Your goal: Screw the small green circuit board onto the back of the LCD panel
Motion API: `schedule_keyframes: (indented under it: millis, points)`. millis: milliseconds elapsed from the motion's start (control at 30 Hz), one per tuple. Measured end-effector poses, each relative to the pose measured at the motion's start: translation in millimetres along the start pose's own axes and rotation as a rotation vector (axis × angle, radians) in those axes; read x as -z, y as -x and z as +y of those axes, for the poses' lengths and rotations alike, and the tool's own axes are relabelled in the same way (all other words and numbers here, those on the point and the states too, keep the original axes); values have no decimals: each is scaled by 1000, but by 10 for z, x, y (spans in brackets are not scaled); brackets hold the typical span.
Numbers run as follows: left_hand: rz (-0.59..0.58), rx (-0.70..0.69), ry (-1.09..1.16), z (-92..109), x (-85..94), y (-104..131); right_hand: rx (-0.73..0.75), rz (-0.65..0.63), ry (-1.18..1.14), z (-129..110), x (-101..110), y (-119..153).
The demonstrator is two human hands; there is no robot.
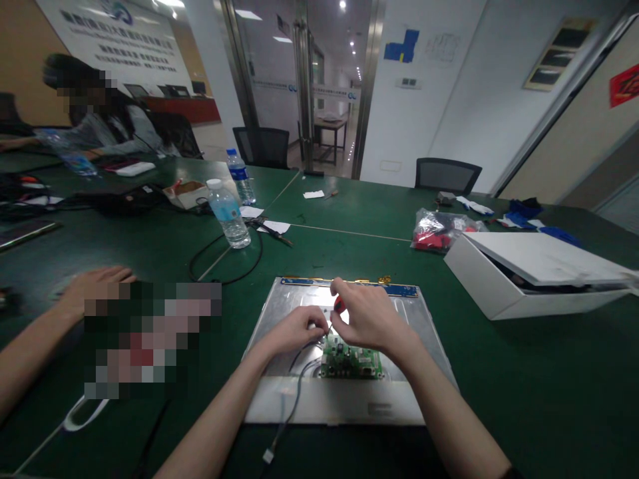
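A flat metal-backed panel [349, 401] lies on the green table before me, with a blue strip [399, 289] along its far edge. On it sits a green circuit board [357, 362], with grey and dark cables running off its left side to a white connector [268, 456]. My right hand [367, 313] is closed around a small red tool [340, 305] above the board's far edge. The fingers of my left hand [302, 329] are pinched together at the board's far left corner; what they hold is too small to make out.
Another person's hand [100, 289] rests on the table [524, 372] at the left. Water bottles [229, 216] stand at the back left. An open white box [539, 266] and a plastic bag with red items [439, 231] lie at the right.
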State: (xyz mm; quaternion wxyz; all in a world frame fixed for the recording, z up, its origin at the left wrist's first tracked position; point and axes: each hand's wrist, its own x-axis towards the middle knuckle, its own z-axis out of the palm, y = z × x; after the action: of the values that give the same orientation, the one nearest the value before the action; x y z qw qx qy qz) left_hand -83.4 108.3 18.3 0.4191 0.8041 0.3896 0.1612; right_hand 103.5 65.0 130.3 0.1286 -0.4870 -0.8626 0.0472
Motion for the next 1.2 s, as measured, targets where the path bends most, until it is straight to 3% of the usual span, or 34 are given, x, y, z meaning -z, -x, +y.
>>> schedule_keyframes:
  millis: [233,467,733,1000,1200]
  points:
    - [-4,56,30,75,17,18,-84,-25,66,32,-39,-38]
    - [1,-9,-15,39,16,7,18,-11,-16,43,15,21]
    - [-16,30,22,68,21,14,-53,-37,29,17,-9,-11]
    - [12,12,-23,46,12,2,29,-8,-39,45,-4,16]
    - [-14,54,20,54,6,9,-44,-45,29,38,-35,-27]
